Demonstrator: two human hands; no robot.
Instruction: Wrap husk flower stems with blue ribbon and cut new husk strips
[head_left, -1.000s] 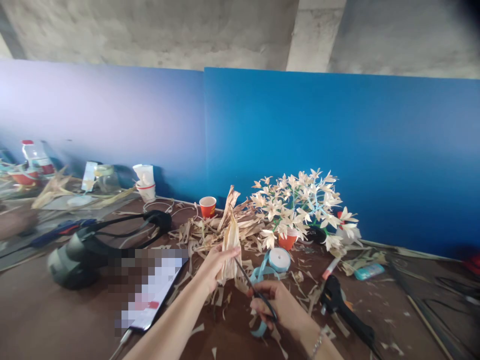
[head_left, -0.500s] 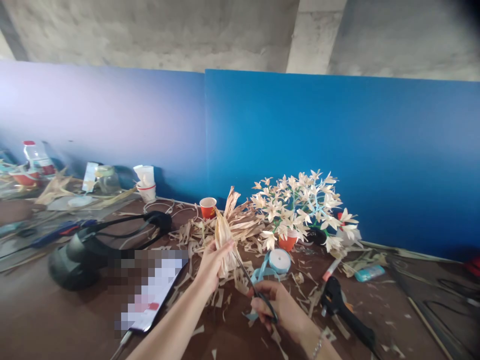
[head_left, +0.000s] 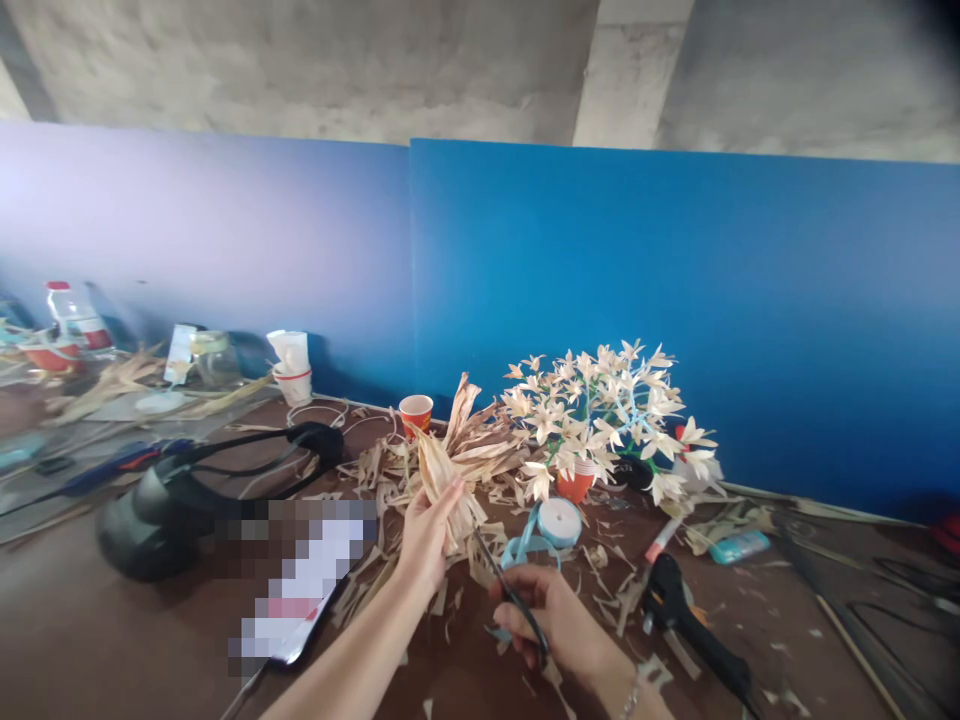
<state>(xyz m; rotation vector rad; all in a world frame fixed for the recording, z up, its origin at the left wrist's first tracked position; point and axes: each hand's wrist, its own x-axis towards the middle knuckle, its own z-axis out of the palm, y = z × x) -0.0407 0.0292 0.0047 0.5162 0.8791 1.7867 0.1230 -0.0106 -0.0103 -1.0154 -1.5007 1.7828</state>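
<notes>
Pinched in my left hand (head_left: 429, 530) is a pale dried husk (head_left: 439, 472), its pointed tip up and its frayed lower edge toward the right. My right hand (head_left: 536, 610) is closed around the handles of dark scissors (head_left: 510, 590). Their blades point up and left, with the tip close to the husk's lower edge; whether they touch cannot be made out. Behind the husk lies a bundle of dried husks (head_left: 484, 440). Beyond my right hand is a roll of light blue ribbon (head_left: 559, 522), partly unwound.
Pale husk flowers (head_left: 592, 400) stand in a red cup (head_left: 576, 482). A black glue gun (head_left: 694, 625) lies at the right. A phone (head_left: 307, 590) and a black headset-like object (head_left: 150, 520) are at the left. Husk scraps cover the brown table (head_left: 465, 670). An orange cup (head_left: 415, 412) stands behind.
The husk in my left hand has tilted left and its tip has dropped slightly. The scissors have shifted a little down and left, and their blades look steeper.
</notes>
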